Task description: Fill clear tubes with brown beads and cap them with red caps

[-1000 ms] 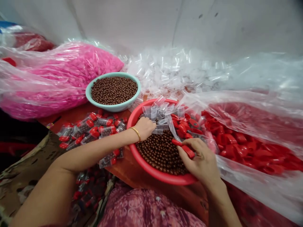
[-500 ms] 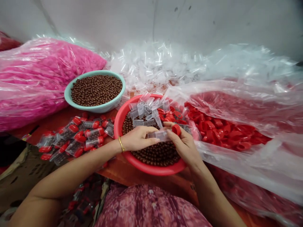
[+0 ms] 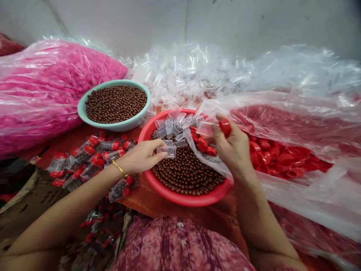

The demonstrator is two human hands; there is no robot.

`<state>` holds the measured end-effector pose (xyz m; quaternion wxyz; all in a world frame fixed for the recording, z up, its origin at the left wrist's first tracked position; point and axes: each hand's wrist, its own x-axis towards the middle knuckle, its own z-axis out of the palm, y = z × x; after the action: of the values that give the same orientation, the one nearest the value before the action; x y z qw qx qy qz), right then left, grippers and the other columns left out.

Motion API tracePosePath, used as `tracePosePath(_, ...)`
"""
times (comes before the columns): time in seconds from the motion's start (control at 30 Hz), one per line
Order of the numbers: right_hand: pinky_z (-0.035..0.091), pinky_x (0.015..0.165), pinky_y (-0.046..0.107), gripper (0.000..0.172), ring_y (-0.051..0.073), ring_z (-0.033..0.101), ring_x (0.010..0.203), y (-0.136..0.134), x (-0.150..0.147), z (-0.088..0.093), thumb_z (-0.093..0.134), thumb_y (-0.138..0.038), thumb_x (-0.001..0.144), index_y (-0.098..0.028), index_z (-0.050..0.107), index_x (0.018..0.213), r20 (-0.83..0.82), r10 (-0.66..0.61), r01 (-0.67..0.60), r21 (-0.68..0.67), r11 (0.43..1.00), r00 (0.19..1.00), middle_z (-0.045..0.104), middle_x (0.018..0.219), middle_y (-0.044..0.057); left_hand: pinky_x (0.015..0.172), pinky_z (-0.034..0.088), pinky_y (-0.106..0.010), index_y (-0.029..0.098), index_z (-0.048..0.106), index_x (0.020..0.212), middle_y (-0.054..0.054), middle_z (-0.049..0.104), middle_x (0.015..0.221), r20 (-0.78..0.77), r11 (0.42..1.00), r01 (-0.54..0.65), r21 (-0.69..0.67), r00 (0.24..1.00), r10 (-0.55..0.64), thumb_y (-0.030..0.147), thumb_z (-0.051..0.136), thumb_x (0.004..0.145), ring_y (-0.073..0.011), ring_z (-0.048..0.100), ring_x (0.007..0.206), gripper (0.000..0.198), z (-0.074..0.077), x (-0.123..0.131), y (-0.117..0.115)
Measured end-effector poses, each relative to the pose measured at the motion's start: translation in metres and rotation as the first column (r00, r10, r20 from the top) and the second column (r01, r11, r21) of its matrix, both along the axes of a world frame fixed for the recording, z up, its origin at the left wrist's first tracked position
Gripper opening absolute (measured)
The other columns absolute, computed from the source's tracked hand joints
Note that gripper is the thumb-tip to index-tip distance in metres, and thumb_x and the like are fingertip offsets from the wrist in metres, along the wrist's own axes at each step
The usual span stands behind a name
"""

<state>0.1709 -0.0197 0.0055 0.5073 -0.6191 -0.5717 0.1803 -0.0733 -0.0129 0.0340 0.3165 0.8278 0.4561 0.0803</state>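
My left hand pinches a clear plastic tube over the left side of the red basin. To the right, my right hand is raised with its fingers closed round a red plastic cap. A clear tube-like piece shows just left of those fingers; whether they hold it I cannot tell. Brown balls fill the basin, with loose clear tubes at its back. Red caps lie on the clear plastic film spilling over its right side.
Several filled tubes with red caps lie left of the basin. Behind them stands a pale green bowl of brown balls. A bag of pink pieces, heaped clear tubes and a bag of red caps surround the work area.
My hands have moved apart: the left shifted left with a clear tube, the right rose up and right with the red cap. Filled tubes now show beside my left wrist.
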Motion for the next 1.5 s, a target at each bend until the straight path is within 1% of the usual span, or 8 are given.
tracePosePath(0.13, 0.049, 0.061, 0.03, 0.041, 0.015, 0.06, 0.062, 0.009, -0.012, 0.003, 0.055, -0.047, 0.083, -0.022, 0.057, 0.115, 0.076, 0.053, -0.056, 0.039, 0.998, 0.996, 0.066, 0.079, 0.004, 0.074, 0.047, -0.026, 0.014, 0.063, 0.085, -0.008, 0.064, 0.088, -0.388, 0.947, 0.238, 0.214, 0.911, -0.141, 0.02, 0.047, 0.085, -0.017, 0.061, 0.084, 0.017, -0.011, 0.014, 0.003)
tracePosePath(0.27, 0.043, 0.048, 0.025, 0.028, 0.01, 0.047, 0.045, -0.012, -0.008, -0.008, 0.054, -0.045, 0.085, -0.022, 0.061, 0.098, -0.179, 0.052, -0.057, -0.025, 0.998, 0.983, 0.052, 0.056, -0.004, 0.069, 0.049, -0.028, 0.012, 0.065, 0.079, -0.012, 0.068, 0.085, -0.599, 0.903, 0.408, 0.135, 0.76, -0.254, 0.01, 0.045, 0.083, -0.0206, 0.064, 0.08, 0.021, -0.023, 0.024, 0.008)
tracePosePath(0.43, 0.034, 0.039, 0.022, 0.024, 0.006, 0.034, 0.035, -0.037, -0.007, -0.023, 0.058, -0.045, 0.083, -0.022, 0.058, 0.09, -0.459, 0.093, -0.146, -0.082, 0.986, 0.884, 0.04, 0.047, -0.01, 0.066, 0.048, -0.031, 0.012, 0.065, 0.072, -0.012, 0.069, 0.076, -0.481, 0.901, 0.433, 0.008, 0.792, -0.376, 0.009, 0.054, 0.076, -0.023, 0.064, 0.072, 0.012, -0.044, 0.044, 0.021)
tracePosePath(0.67, 0.031, 0.039, 0.022, 0.026, 0.008, 0.038, 0.04, -0.034, -0.005, -0.028, 0.056, -0.047, 0.083, -0.023, 0.059, 0.091, -0.386, 0.084, -0.123, -0.077, 0.989, 0.919, 0.043, 0.051, -0.007, 0.062, 0.043, -0.025, 0.013, 0.064, 0.078, -0.007, 0.068, 0.077, -0.353, 0.908, 0.403, -0.116, 0.837, -0.417, 0.01, 0.059, 0.071, -0.0188, 0.062, 0.072, 0.009, -0.059, 0.081, 0.026)
tracePosePath(0.83, 0.035, 0.041, 0.023, 0.028, 0.007, 0.036, 0.041, -0.036, -0.002, -0.031, 0.057, -0.049, 0.082, -0.023, 0.059, 0.094, -0.418, 0.05, -0.096, -0.09, 0.991, 0.907, 0.041, 0.054, -0.007, 0.066, 0.043, -0.027, 0.013, 0.065, 0.081, -0.008, 0.068, 0.082, -0.38, 0.868, 0.494, -0.047, 0.795, -0.473, 0.004, 0.056, 0.068, -0.0214, 0.062, 0.08, 0.018, -0.058, 0.088, 0.022)
tracePosePath(1.03, 0.035, 0.038, 0.022, 0.034, 0.006, 0.028, 0.036, -0.036, 0.0, -0.025, 0.047, -0.052, 0.081, -0.021, 0.057, 0.091, -0.633, 0.131, -0.207, -0.047, 0.977, 0.763, 0.035, 0.051, -0.009, 0.07, 0.046, -0.025, 0.012, 0.061, 0.085, -0.001, 0.065, 0.077, 0.163, 0.899, 0.294, -0.326, 0.954, -0.253, 0.013, 0.065, 0.068, -0.0146, 0.059, 0.074, 0.017, -0.061, 0.08, 0.029)
tracePosePath(1.23, 0.034, 0.037, 0.021, 0.023, 0.006, 0.034, 0.037, -0.034, 0.0, -0.026, 0.049, -0.043, 0.077, -0.021, 0.053, 0.083, -0.654, 0.12, -0.18, -0.024, 0.983, 0.747, 0.042, 0.053, -0.008, 0.079, 0.047, -0.025, 0.013, 0.057, 0.086, -0.002, 0.067, 0.088, 0.58, 0.687, 0.335, -0.645, 0.8, 0.154, 0.007, 0.066, 0.066, -0.01, 0.061, 0.082, 0.022, -0.053, 0.069, 0.025)
tracePosePath(1.5, 0.032, 0.039, 0.02, 0.033, 0.005, 0.039, 0.039, -0.036, -0.004, -0.027, 0.067, -0.04, 0.073, -0.019, 0.059, 0.097, -0.462, 0.155, -0.242, -0.136, 0.961, 0.873, 0.05, 0.055, -0.008, 0.083, 0.048, -0.029, 0.012, 0.057, 0.093, -0.006, 0.068, 0.089, 0.72, 0.726, 0.387, -0.568, 0.661, 0.211, 0.035, 0.076, 0.069, -0.0133, 0.063, 0.083, 0.038, -0.041, 0.06, 0.013)
